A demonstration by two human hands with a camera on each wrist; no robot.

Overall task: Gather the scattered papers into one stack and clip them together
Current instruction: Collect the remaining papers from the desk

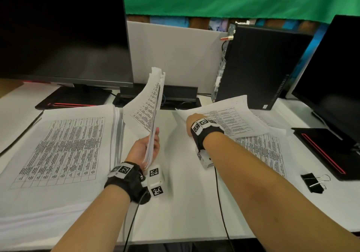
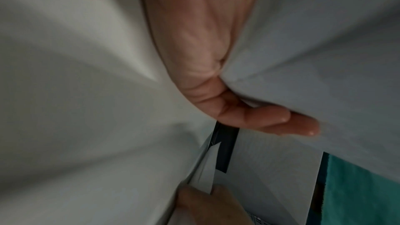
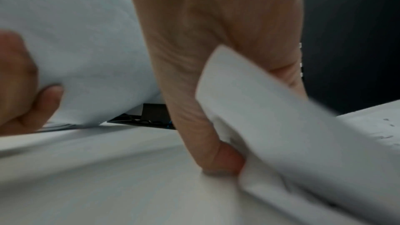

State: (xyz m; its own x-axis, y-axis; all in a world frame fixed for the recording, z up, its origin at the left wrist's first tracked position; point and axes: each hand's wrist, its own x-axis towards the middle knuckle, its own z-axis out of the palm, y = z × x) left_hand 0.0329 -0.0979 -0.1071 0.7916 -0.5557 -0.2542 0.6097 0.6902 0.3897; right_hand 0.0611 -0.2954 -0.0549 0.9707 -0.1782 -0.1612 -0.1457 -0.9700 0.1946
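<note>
My left hand [image 1: 151,146] grips a bundle of printed papers [image 1: 148,103] by its lower edge and holds it upright over the table's middle. In the left wrist view my fingers [image 2: 270,119] curl against the bundle [image 2: 324,49]. My right hand [image 1: 191,124] pinches the near left corner of some printed sheets [image 1: 231,119] lying to the right. The right wrist view shows the thumb [image 3: 223,158] pressed on that lifted corner [image 3: 270,109]. Another printed sheet [image 1: 263,154] lies flat beneath them. A black binder clip [image 1: 313,182] sits on the table at the right.
A thick pile of printed paper [image 1: 64,146] fills the left of the white table [image 1: 185,203]. Behind stand a dark monitor [image 1: 62,31], a black computer tower [image 1: 259,66] and a second monitor [image 1: 335,76] with its base [image 1: 327,150]. Wrist cables hang over the front edge.
</note>
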